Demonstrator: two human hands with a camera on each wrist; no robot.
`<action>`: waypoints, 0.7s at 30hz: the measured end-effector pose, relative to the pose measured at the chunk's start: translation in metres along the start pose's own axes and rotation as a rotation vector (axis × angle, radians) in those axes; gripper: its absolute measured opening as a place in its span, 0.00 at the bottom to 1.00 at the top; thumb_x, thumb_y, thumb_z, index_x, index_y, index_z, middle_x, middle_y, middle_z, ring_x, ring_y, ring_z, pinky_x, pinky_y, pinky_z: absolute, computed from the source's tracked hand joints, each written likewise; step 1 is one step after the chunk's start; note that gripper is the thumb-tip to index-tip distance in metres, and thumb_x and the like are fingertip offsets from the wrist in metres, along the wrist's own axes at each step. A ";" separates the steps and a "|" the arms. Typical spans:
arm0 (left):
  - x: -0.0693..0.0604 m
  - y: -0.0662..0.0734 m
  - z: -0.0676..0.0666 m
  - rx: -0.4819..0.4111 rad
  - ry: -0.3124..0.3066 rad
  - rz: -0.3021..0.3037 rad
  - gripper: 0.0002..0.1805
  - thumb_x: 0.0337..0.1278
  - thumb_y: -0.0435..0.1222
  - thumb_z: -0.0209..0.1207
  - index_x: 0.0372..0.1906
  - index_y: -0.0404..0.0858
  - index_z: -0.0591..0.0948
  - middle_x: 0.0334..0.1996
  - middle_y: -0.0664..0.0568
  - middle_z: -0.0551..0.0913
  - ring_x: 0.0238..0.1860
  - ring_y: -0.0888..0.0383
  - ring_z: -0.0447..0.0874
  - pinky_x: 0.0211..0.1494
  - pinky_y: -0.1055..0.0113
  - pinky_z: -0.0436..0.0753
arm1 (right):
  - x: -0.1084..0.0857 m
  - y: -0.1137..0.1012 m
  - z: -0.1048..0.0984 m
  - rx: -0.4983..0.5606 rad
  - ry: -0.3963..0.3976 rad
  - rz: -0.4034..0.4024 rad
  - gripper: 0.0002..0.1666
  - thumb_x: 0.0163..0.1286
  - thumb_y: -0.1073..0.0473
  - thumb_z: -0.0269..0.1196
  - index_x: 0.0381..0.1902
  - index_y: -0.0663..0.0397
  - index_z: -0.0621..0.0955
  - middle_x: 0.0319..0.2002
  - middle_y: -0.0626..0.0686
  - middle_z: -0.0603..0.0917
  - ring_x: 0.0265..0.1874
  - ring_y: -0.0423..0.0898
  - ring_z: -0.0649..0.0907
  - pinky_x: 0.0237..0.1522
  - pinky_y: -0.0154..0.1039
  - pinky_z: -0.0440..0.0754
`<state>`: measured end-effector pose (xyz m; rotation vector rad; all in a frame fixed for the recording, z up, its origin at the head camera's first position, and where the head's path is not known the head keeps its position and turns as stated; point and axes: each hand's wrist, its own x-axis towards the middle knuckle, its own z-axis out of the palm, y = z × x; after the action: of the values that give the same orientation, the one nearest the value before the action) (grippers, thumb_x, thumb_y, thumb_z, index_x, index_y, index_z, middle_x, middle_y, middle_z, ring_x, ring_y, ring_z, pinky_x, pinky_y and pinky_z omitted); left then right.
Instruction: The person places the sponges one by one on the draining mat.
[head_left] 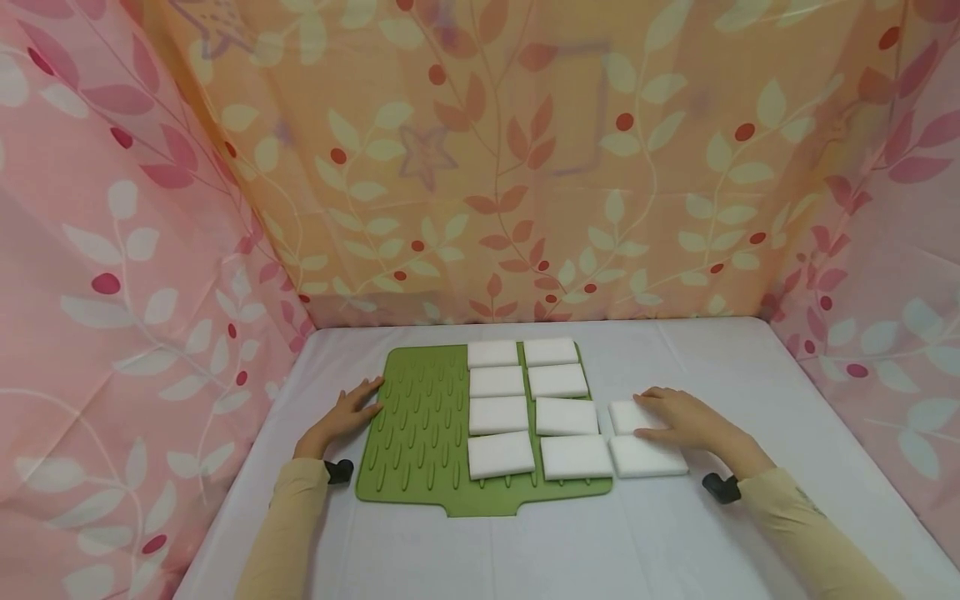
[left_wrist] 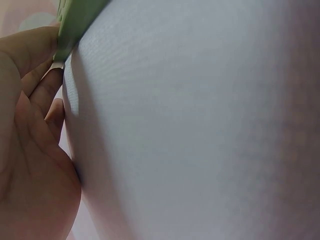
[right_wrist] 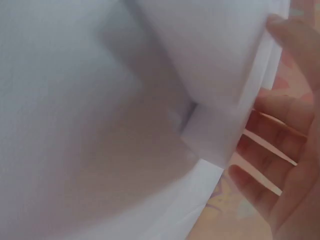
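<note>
A green ridged mat (head_left: 420,417) lies on the table with white sponge blocks (head_left: 501,455) in two columns over its right part. My left hand (head_left: 347,421) touches the mat's left edge with its fingertips. In the left wrist view, the fingers of that hand (left_wrist: 37,115) meet the green edge (left_wrist: 75,30). To the right of the mat lie two more white sponges, a near one (head_left: 648,457) and a far one (head_left: 622,417). Over the far one my right hand (head_left: 686,421) rests with spread fingers, partly covering it. The right wrist view shows fingertips (right_wrist: 256,102) against the white blocks (right_wrist: 215,130).
A white cloth covers the table (head_left: 525,558). Patterned fabric (head_left: 510,167) hangs behind it and along both sides. A narrow tab (head_left: 482,510) juts from the mat's near edge. Each wrist wears a small black device (head_left: 722,487).
</note>
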<state>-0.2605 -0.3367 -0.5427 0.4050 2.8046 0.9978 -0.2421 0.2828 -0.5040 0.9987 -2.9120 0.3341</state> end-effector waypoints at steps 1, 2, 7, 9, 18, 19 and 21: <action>0.000 0.000 0.000 0.000 0.003 0.001 0.34 0.66 0.45 0.51 0.71 0.39 0.56 0.71 0.38 0.53 0.72 0.39 0.43 0.68 0.37 0.29 | 0.000 0.000 0.000 -0.006 0.013 -0.012 0.38 0.59 0.38 0.63 0.55 0.64 0.77 0.48 0.58 0.80 0.46 0.56 0.80 0.49 0.53 0.77; 0.000 0.000 0.000 0.001 0.005 0.003 0.34 0.66 0.45 0.51 0.71 0.39 0.56 0.71 0.38 0.53 0.72 0.39 0.43 0.68 0.37 0.30 | 0.001 0.001 0.001 -0.011 0.027 -0.023 0.37 0.58 0.39 0.63 0.54 0.64 0.78 0.47 0.58 0.80 0.45 0.55 0.80 0.49 0.53 0.77; 0.000 0.001 0.000 -0.004 0.002 0.002 0.34 0.66 0.45 0.51 0.71 0.39 0.56 0.71 0.38 0.53 0.72 0.38 0.43 0.67 0.37 0.29 | 0.003 0.006 0.005 -0.025 0.090 -0.044 0.35 0.57 0.38 0.65 0.51 0.60 0.79 0.45 0.54 0.81 0.44 0.52 0.80 0.47 0.52 0.77; 0.000 0.001 0.000 -0.006 0.000 0.000 0.34 0.66 0.45 0.50 0.71 0.39 0.56 0.71 0.38 0.52 0.72 0.38 0.42 0.68 0.37 0.29 | 0.004 0.008 0.006 -0.025 0.108 -0.038 0.35 0.56 0.37 0.64 0.51 0.59 0.80 0.46 0.53 0.81 0.44 0.52 0.80 0.48 0.52 0.77; -0.001 0.003 0.000 -0.022 0.002 0.000 0.33 0.65 0.44 0.51 0.71 0.38 0.56 0.71 0.37 0.53 0.71 0.37 0.43 0.67 0.36 0.29 | 0.010 0.009 0.006 -0.027 0.205 -0.029 0.34 0.54 0.36 0.65 0.50 0.56 0.81 0.44 0.53 0.81 0.42 0.51 0.80 0.43 0.53 0.77; -0.001 0.002 -0.001 -0.019 0.004 0.002 0.33 0.65 0.44 0.51 0.71 0.38 0.56 0.71 0.37 0.53 0.71 0.37 0.43 0.67 0.36 0.29 | 0.011 0.008 0.005 -0.024 0.221 -0.032 0.34 0.54 0.37 0.66 0.50 0.56 0.80 0.44 0.53 0.81 0.42 0.51 0.80 0.43 0.53 0.77; -0.001 0.001 -0.001 -0.013 0.006 0.006 0.33 0.65 0.44 0.51 0.71 0.38 0.56 0.71 0.37 0.53 0.71 0.37 0.43 0.67 0.36 0.29 | 0.014 0.006 0.003 -0.011 0.253 -0.040 0.33 0.54 0.39 0.67 0.50 0.55 0.80 0.44 0.52 0.81 0.41 0.51 0.81 0.42 0.51 0.78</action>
<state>-0.2599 -0.3365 -0.5414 0.4104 2.8026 1.0194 -0.2564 0.2786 -0.5068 0.9356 -2.6613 0.4096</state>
